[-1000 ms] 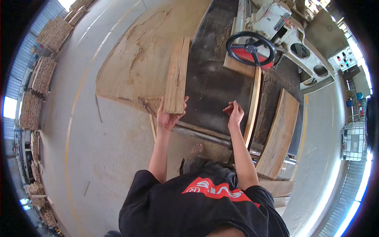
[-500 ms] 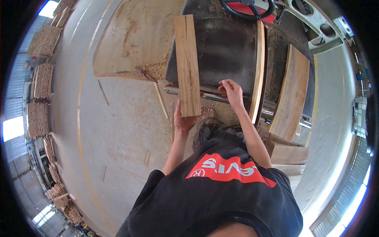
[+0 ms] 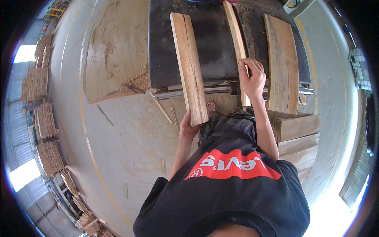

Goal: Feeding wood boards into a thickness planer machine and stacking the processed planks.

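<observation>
My left hand [image 3: 188,127] grips the near end of a wooden board [image 3: 189,67]. The board is long, with a dark crack along its face, and its far end reaches over the black machine table [image 3: 213,47]. My right hand [image 3: 253,79] is raised with curled fingers, thumb close to the forefinger. It overlaps the narrow pale wooden strip [image 3: 234,31], which lies lengthwise on the table. Whether the fingertips touch the strip or hold anything small, I cannot make out. To the right, a wider brown plank [image 3: 282,63] lies on the table.
A sawdust-strewn wooden sheet [image 3: 118,47] lies left of the table. Below the wide plank sits a stack of boards [image 3: 298,138]. Thin offcuts [image 3: 161,106] litter the concrete floor [image 3: 134,150]. Stacked timber [image 3: 49,158] lines the far left. A metal rail [image 3: 169,94] runs along the table's front edge.
My view has shifted. The board in my left hand has turned, now showing a pale side edge. My right hand has moved right, from over the black table to the narrow strip.
</observation>
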`<action>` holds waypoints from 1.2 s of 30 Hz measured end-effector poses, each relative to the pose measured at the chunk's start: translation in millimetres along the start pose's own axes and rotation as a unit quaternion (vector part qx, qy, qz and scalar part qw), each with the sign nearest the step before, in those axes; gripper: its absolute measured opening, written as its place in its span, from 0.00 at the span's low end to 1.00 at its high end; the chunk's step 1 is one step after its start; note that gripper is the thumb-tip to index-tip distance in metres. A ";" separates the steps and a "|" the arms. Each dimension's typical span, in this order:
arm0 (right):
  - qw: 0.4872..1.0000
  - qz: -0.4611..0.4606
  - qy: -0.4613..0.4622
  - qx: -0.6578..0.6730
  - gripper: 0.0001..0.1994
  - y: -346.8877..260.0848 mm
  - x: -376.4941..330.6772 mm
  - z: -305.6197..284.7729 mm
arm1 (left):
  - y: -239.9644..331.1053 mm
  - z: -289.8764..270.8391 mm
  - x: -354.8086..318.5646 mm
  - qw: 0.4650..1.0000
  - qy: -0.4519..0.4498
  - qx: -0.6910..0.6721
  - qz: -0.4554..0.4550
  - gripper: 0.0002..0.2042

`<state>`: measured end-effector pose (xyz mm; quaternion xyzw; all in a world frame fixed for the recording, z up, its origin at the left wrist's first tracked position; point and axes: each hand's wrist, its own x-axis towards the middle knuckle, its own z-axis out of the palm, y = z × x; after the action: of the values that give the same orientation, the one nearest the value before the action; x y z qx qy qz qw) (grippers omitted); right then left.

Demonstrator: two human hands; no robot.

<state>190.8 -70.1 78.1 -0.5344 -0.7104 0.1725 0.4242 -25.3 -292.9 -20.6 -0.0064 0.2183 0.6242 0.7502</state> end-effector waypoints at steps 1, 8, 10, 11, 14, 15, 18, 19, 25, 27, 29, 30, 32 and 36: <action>1.000 -0.014 0.003 0.001 0.09 5.6 -2.4 -0.8 | 2.0 0.2 -0.9 0.995 0.073 0.050 0.041 0.34; 0.991 -0.025 -0.115 -0.067 0.41 31.0 -28.9 11.6 | 21.8 20.3 6.5 0.937 0.158 0.293 0.104 0.26; 0.993 -0.017 -0.111 -0.048 0.40 35.0 -30.0 13.0 | 22.6 31.1 14.0 0.879 0.165 0.430 0.122 0.32; 0.995 -0.008 -0.098 -0.030 0.39 37.2 -29.4 12.3 | 20.8 36.5 17.1 0.872 0.182 0.438 0.116 0.32; 0.993 0.038 -0.110 0.005 0.37 42.6 -28.2 8.0 | 15.9 50.7 29.2 0.587 0.186 0.751 0.238 0.38; 0.994 0.030 -0.100 0.007 0.37 44.2 -27.7 6.1 | 14.0 55.0 34.3 0.584 0.172 0.748 0.265 0.38; 0.991 0.019 -0.100 0.082 0.34 46.3 -28.1 2.8 | 5.2 68.2 47.2 0.353 0.188 0.877 0.266 0.42; 0.992 0.037 -0.094 0.080 0.33 46.1 -28.6 2.4 | 3.1 72.9 51.8 0.352 0.193 0.874 0.274 0.42; 0.991 0.038 -0.082 0.097 0.31 45.2 -28.4 1.5 | -7.9 97.0 80.3 0.340 -0.020 0.921 0.190 0.52; 0.990 0.069 -0.078 0.095 0.31 45.1 -28.7 1.1 | -17.4 101.7 96.8 0.354 -0.034 0.919 0.169 0.53; 0.991 0.061 -0.076 0.097 0.31 45.1 -28.7 1.5 | -17.8 102.0 108.5 0.365 -0.057 0.913 0.174 0.53; 0.991 0.072 -0.069 0.089 0.31 45.2 -28.4 1.6 | -15.9 101.8 113.1 0.374 -0.070 0.906 0.186 0.54; 0.992 0.058 -0.066 0.089 0.31 44.6 -27.9 1.8 | -11.0 102.0 121.2 0.382 -0.084 0.899 0.197 0.54; 0.991 0.069 -0.066 0.097 0.32 40.4 -25.3 0.9 | 2.7 108.5 139.1 0.366 -0.112 0.907 0.175 0.52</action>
<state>216.6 -77.9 38.7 -0.5262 -0.6778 0.3044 0.4136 24.3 -131.8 31.6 0.7864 0.5629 0.1624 0.1956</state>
